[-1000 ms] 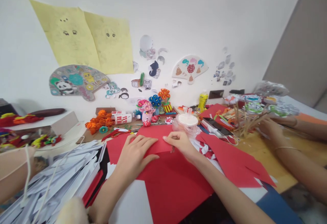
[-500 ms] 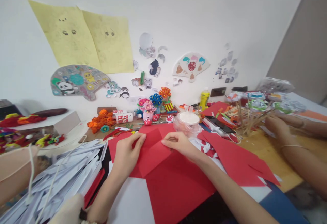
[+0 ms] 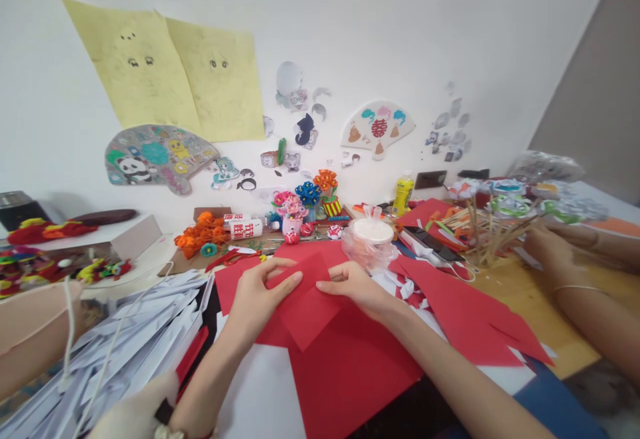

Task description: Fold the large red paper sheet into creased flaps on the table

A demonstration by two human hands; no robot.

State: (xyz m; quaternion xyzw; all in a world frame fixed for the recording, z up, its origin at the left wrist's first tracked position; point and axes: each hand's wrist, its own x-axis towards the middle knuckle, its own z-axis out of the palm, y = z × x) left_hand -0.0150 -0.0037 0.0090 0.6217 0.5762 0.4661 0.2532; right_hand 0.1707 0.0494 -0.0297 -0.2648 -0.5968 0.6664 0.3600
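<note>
Between my two hands I hold a small piece of red paper [image 3: 310, 309], tilted above larger red sheets. My left hand [image 3: 263, 292] pinches its left side, thumb on the front and fingers behind. My right hand [image 3: 357, 289] grips the right edge between thumb and fingers. Beneath it lies a big red sheet [image 3: 350, 372], partly over a white sheet [image 3: 260, 385]. Just beyond my right hand stands a white-lidded tub [image 3: 370, 232] in a clear plastic bag. Small red-and-white paper pieces [image 3: 407, 289] lie beside my right wrist.
Folded white paper strips [image 3: 145, 319] are heaped at the left. Craft flowers [image 3: 307, 192], scissors [image 3: 230, 257] and a yellow bottle [image 3: 403, 195] line the back. A phone [image 3: 433, 244] and more red sheets [image 3: 460, 312] lie right. Another person's hands [image 3: 547, 249] work near wooden sticks [image 3: 493, 229].
The red piece, lower and more spread out before, is now raised and turned to show a smaller squarish face. Both my hands have shifted their hold on it; the view has moved slightly.
</note>
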